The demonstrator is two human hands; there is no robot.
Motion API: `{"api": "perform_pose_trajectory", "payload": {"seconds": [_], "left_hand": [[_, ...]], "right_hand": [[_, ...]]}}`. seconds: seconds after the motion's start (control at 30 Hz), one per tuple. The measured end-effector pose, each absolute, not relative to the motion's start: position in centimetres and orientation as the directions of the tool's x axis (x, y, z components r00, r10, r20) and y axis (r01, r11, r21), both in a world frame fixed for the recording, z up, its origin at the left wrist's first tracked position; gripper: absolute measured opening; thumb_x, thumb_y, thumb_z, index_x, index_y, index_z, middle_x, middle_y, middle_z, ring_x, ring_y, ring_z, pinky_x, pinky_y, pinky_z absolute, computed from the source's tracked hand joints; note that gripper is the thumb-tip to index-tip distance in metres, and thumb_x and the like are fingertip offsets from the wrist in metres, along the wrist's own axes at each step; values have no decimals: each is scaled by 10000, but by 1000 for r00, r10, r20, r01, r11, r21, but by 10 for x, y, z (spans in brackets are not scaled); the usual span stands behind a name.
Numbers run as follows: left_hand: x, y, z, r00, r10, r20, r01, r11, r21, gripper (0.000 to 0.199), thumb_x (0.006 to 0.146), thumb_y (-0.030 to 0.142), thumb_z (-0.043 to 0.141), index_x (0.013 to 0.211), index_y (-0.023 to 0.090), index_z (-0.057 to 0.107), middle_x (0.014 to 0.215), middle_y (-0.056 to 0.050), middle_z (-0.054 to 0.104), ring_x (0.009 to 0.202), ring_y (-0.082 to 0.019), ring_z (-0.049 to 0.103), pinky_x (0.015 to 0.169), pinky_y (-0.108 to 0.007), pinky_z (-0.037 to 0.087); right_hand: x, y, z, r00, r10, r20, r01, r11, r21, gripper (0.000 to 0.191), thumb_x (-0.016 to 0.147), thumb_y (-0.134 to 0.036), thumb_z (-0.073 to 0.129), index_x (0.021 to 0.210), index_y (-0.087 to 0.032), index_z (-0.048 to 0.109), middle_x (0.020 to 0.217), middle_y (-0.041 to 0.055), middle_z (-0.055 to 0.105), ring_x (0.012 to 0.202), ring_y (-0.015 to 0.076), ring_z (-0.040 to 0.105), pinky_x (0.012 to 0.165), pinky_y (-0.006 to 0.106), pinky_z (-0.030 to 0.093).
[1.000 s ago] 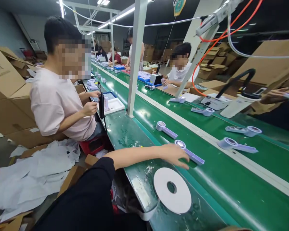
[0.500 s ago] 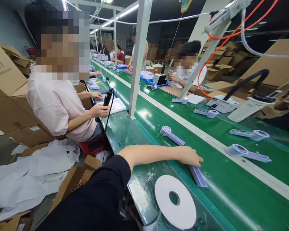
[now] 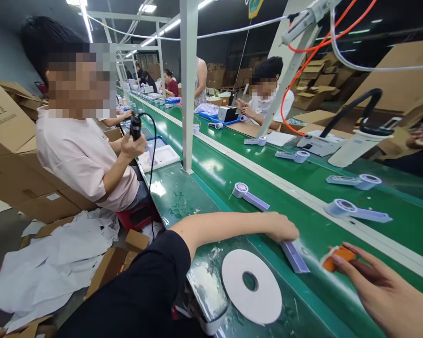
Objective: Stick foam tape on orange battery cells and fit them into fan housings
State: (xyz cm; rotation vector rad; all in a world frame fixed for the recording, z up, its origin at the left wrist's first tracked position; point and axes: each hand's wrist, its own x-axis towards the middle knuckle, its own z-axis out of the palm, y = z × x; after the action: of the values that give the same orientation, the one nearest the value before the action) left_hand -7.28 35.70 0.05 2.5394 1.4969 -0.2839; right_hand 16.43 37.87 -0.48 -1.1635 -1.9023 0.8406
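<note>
My left hand [image 3: 282, 227] reaches across to the near side of the green belt [image 3: 324, 234], its fingers closed round one end of a purple fan part [image 3: 296, 258]. The rest of that part sticks out toward the lower right. At the lower right, my right hand [image 3: 384, 281] pinches a small orange and white piece [image 3: 338, 257] between thumb and fingers, above the belt. Another fan with a round head [image 3: 250, 196] lies on the belt beyond my left hand.
A white disc-shaped roll [image 3: 232, 286] lies on the near ledge. Several more fans [image 3: 341, 208] lie farther over. A metal post [image 3: 189, 94] rises at the ledge. A person [image 3: 74, 155] on the left holds a black corded tool [image 3: 135, 126].
My right hand has come into view from the lower right with the orange and white piece. My left hand remains at the purple fan. The person on the left has raised the black tool.
</note>
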Motion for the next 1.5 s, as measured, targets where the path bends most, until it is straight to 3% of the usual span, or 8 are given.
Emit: {"api": "perform_pose_trajectory", "payload": {"seconds": [0.2, 0.47, 0.6, 0.8, 1.1, 1.23, 1.37, 1.5], "left_hand": [[-75, 361, 22, 476, 832, -285, 876, -419, 239, 65, 890, 258, 777, 842, 214, 782, 949, -18, 796, 855, -200, 682, 696, -302, 377], [-82, 388, -8, 424, 896, -132, 880, -373, 295, 153, 961, 312, 646, 1066, 239, 730, 1027, -8, 787, 899, -199, 660, 745, -285, 332], [-75, 385, -6, 387, 911, -140, 903, -344, 258, 149, 968, 367, 655, 1038, 262, 735, 1028, -9, 787, 947, -222, 684, 754, -298, 355], [-64, 386, -10, 369, 919, -141, 909, -325, 262, 150, 960, 362, 685, 1066, 279, 751, 1101, 6, 803, 1030, -224, 714, 816, -295, 415], [-46, 379, -10, 332, 939, -92, 888, -278, 367, 162, 957, 312, 703, 1057, 216, 786, 1104, -69, 802, 1035, -257, 722, 900, -332, 487], [-33, 346, 3, 269, 962, 51, 882, -267, 389, 143, 984, 223, 670, 1055, 165, 780, 1164, -130, 788, 1136, -262, 700, 1078, -373, 479], [-52, 260, 0, 353, 911, 213, 838, -409, 360, 267, 962, 378, 786, 1151, 190, 776, 1321, -151, 751, 1293, -291, 652, 1184, -407, 454], [-102, 158, -22, 599, 801, -6, 759, -565, 323, 660, 686, 481, 995, 1276, 288, 772, 1525, -82, 668, 1466, -423, 535, 1181, -540, 478]], "right_hand": [[163, 358, -4, -290, 932, 217, 386, 321, -865, 510, 701, -678, 831, 1074, -330, 811, 891, 144, 842, 791, 345, 792, 786, 492, 609], [159, 369, -27, -460, 854, 244, 402, 445, -800, 349, 913, -331, 779, 1238, -211, 736, 1004, 82, 861, 958, 290, 843, 916, 405, 676], [152, 364, -30, -561, 807, 184, 570, 538, -621, 360, 975, -293, 754, 1325, -218, 714, 1041, 86, 859, 1008, 301, 835, 910, 385, 656], [141, 353, -12, -637, 747, -188, 768, 635, -81, 445, 1111, -386, 580, 1527, -234, 628, 1193, 173, 815, 1106, 354, 794, 956, 403, 601], [108, 355, 4, -610, 693, -384, 735, 676, 54, 451, 1110, -407, 524, 1394, -116, 719, 1348, 275, 734, 1271, 389, 728, 1025, 443, 577], [109, 350, 34, -628, 647, -431, 668, 733, 127, 371, 1072, -324, 568, 1311, -126, 772, 1241, 259, 785, 1150, 377, 786, 944, 443, 610], [184, 313, 41, -758, 641, -122, 632, 767, 109, 420, 1075, -364, 458, 1303, -233, 786, 1118, 180, 834, 945, 369, 828, 778, 465, 657], [291, 236, -1, -848, 386, 364, 352, 922, -160, 346, 1024, -439, 546, 1214, -372, 827, 1142, 65, 854, 938, 319, 843, 760, 403, 714]]}}
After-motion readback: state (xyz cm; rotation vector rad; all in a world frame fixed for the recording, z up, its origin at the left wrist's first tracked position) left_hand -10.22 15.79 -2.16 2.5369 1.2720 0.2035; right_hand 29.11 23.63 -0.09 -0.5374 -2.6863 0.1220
